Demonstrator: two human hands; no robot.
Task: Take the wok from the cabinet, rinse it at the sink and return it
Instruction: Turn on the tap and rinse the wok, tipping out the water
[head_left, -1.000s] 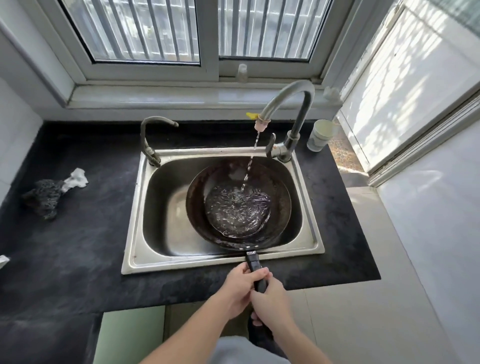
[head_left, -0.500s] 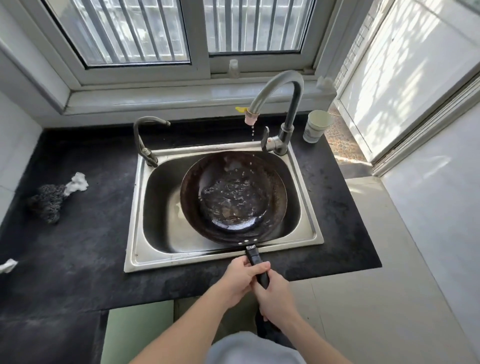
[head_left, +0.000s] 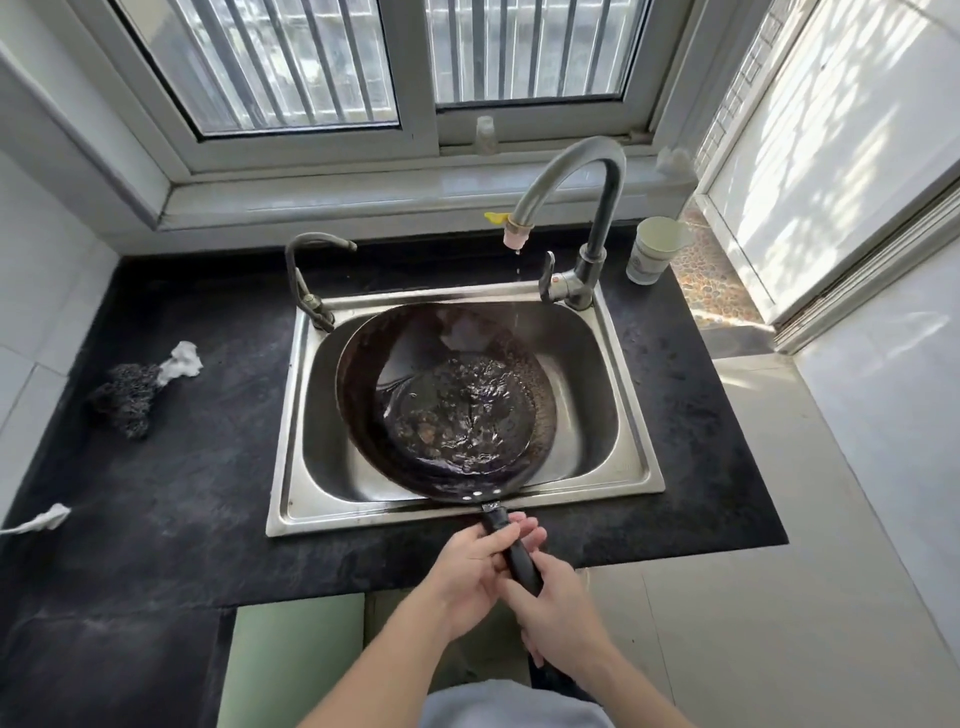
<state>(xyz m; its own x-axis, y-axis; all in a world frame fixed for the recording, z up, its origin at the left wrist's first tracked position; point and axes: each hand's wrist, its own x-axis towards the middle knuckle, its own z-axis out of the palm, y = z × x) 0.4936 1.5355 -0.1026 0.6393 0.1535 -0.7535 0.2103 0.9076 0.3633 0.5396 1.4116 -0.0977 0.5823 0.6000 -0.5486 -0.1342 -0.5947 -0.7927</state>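
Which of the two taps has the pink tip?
The tall tap at the sink's back right corner, beside the paper cup. Its spout ends in a pink tip and drips; the short tap at the back left is plain metal.

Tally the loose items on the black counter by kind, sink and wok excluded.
Paper cup: 1
Steel-wool scrubber: 1
White crumpled scraps, one by the scrubber, one at the left edge: 2
Total: 4
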